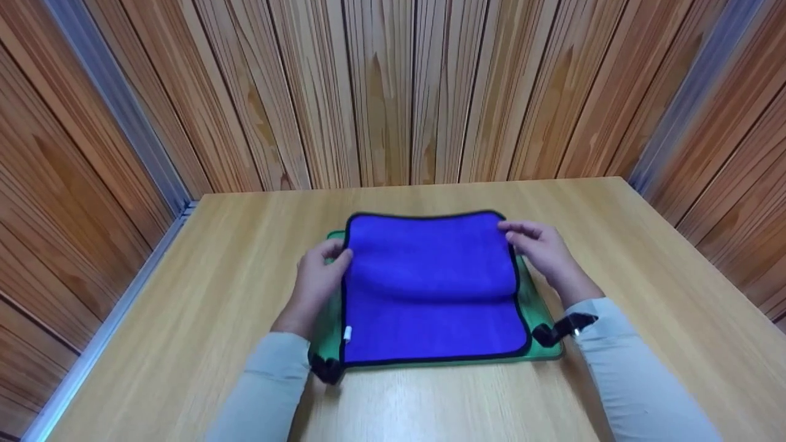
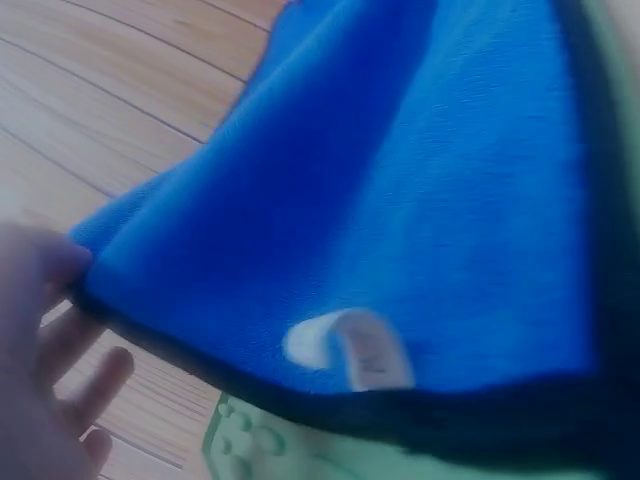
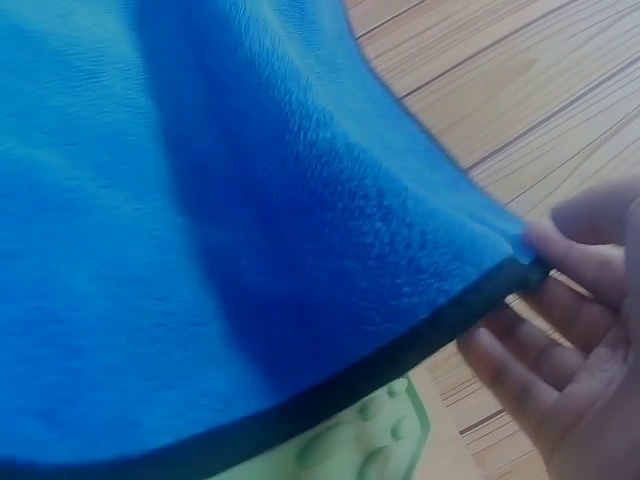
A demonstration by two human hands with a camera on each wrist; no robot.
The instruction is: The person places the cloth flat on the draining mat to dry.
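Observation:
A blue cloth with black edging lies over a green mat, its far half lifted and a soft crease running across its middle. At its left edge, my left hand pinches the border between thumb and fingers. My right hand pinches the cloth near its far right corner; in the right wrist view the thumb and fingers meet at that corner. A small white tag sticks out by the cloth's near left edge. The cloth hides most of the mat.
The mat shows raised rounded bumps at its corner. Both rest on a light wooden table, with wood-panelled walls behind and at the sides. Black straps circle the wrists over pale sleeves.

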